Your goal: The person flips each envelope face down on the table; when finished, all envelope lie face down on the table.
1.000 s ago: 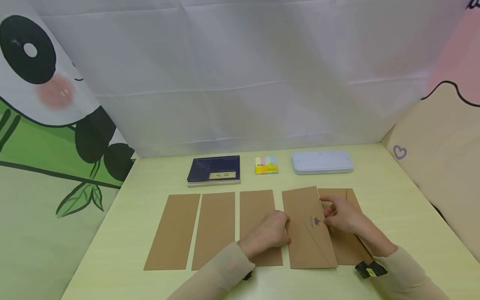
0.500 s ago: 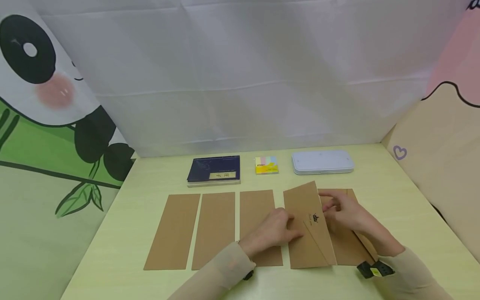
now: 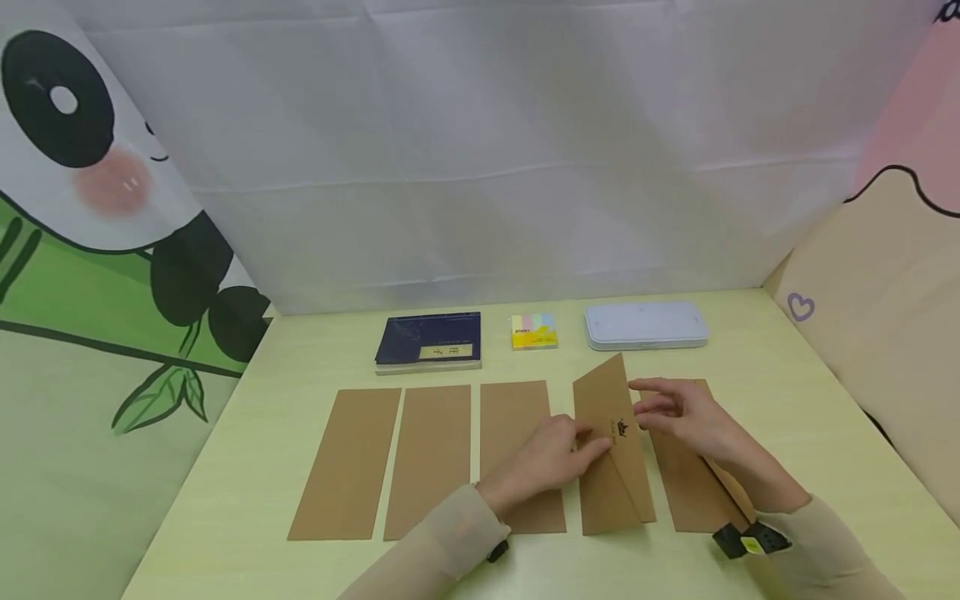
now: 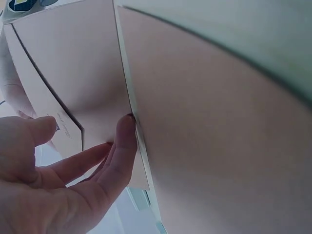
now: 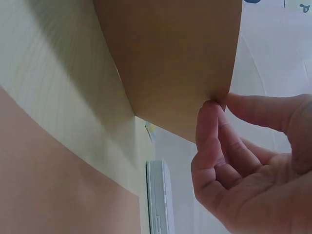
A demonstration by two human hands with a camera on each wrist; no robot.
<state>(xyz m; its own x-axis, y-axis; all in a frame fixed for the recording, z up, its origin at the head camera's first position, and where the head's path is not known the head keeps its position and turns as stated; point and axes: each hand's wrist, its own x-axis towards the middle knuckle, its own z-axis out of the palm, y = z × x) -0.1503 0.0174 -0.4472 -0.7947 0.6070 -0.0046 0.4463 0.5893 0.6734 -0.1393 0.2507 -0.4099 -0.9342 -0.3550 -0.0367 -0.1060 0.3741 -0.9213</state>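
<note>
In the head view, a brown paper envelope (image 3: 598, 400) with a small crown print and a slanted flap stands tilted up from the table. Its right edge is raised, pinched between the thumb and fingertips of my right hand (image 3: 693, 425); the right wrist view shows that pinch and the envelope's plain underside (image 5: 170, 58). My left hand (image 3: 543, 462) rests at the left edge, fingertips pressing there, while its thumb (image 4: 44, 129) overlaps the flap side in the left wrist view. Left of it lie three more brown envelopes (image 3: 345, 467), the nearest partly under my left hand. Another envelope (image 3: 682, 483) lies beneath my right forearm.
Along the back of the pale wooden table (image 3: 240, 500) lie a dark blue notebook (image 3: 427, 337), a pack of sticky notes (image 3: 534, 332) and a flat white case (image 3: 645, 325). A white cloth wall (image 3: 487, 167) rises behind them.
The envelope's right edge has risen and swung left, pinched by my right hand. My left thumb has stretched out over the envelope's face while its fingers stay at the left edge.
</note>
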